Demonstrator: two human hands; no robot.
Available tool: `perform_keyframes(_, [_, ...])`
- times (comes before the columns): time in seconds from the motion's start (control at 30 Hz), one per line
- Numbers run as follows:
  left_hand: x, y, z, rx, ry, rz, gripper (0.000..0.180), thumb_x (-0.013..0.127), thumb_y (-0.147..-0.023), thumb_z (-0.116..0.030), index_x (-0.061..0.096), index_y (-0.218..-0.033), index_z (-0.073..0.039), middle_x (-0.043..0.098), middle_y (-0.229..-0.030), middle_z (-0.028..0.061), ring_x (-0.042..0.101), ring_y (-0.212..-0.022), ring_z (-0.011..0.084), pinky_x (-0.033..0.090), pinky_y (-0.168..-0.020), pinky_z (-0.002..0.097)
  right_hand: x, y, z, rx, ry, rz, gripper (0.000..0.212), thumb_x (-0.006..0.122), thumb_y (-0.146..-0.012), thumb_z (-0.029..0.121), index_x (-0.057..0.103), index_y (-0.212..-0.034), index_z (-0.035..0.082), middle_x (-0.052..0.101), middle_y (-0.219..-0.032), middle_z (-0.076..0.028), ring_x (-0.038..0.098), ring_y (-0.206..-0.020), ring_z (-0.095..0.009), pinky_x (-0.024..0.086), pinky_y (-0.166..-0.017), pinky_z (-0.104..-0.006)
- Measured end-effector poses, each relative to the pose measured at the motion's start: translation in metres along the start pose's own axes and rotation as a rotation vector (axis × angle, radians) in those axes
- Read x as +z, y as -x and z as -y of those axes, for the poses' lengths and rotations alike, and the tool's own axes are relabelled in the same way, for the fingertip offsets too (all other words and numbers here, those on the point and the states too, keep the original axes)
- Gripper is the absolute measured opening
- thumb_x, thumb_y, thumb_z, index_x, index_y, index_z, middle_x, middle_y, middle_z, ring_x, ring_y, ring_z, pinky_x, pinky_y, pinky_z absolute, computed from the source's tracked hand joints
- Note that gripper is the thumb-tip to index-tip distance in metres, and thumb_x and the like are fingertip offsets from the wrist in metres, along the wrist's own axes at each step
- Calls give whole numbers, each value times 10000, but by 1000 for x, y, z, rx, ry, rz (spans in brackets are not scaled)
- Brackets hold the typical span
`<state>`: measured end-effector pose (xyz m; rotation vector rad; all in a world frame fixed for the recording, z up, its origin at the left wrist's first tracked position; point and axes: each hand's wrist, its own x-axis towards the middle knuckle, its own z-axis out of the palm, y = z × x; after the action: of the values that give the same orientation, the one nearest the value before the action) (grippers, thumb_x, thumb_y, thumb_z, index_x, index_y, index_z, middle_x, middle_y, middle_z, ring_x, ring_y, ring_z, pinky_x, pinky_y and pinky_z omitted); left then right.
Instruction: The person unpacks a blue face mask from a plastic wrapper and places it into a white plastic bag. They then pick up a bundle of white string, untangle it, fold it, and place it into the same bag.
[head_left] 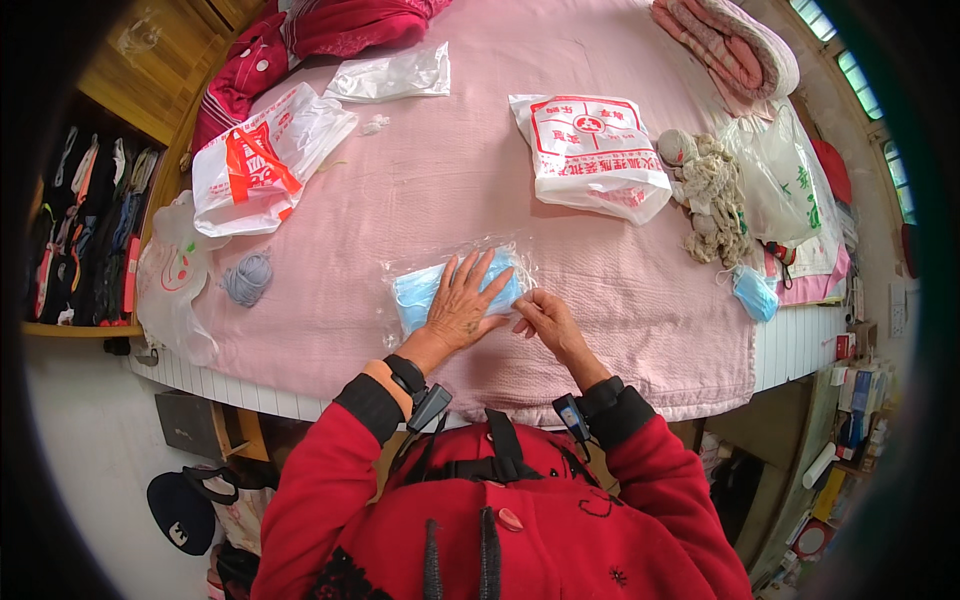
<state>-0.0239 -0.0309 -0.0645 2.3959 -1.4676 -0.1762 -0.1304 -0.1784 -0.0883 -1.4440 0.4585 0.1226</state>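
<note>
Pressing flat with the splayed left hand point(462, 303) on a crinkly clear plastic bag point(528, 262) of light-blue rectangular face masks point(414, 289), pinching the bag's right edge with thumb and fingertips of the right hand point(552, 325). Got it lying near the front of a ribbed pink fabric bedspread point(410, 180). Can't see the masks' middle under that palm. Spotted a round grey-blue yarn ball point(247, 279), plus dark-red cloth point(345, 35) cut off up top.

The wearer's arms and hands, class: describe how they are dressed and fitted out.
Both the left hand and right hand are gloveless. The sleeves are red, ending in wide black cuffs. Each wrist carries a black strap and a small, dark, boxy device.
</note>
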Motion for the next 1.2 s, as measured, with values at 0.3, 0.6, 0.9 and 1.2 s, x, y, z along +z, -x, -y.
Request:
perform_keyframes(0.3, [2,-7,2,79,-59,42,718,660,-663,-409,358,-1290,-231,260,-1356,127,243,-1244,313,153,-1030,478,0,4,3,8,-19,78,219,489,-874,223,545,-876,12,563,-726,-37,567,-595,-113,437,-521,-233])
perform_keyframes(0.6, [3,-5,7,148,-7,15,611,650,-658,-440,453,-1219,-296,260,-1360,104,248,-1238,311,146,-1021,508,-6,14,-10,-171,241,-19,181,585,-809,162,571,-822,-18,511,-822,-70,527,-654,-132,430,-581,-249])
perform_keyframes(0.9, [0,-3,10,210,-4,58,610,613,-653,-525,473,-1206,-307,233,-1378,98,211,-1255,315,109,-1025,530,-16,15,-4,61,-185,-45,163,611,-790,188,599,-786,26,543,-785,-27,490,-624,-100,404,-575,-216])
perform_keyframes(1.2, [5,-1,13,253,-45,69,541,489,-719,-601,516,-1174,-309,227,-1381,102,190,-1264,309,84,-1026,536,-18,-15,16,185,-203,-117,219,605,-790,237,596,-805,19,542,-658,-4,465,-533,-69,362,-479,-188])
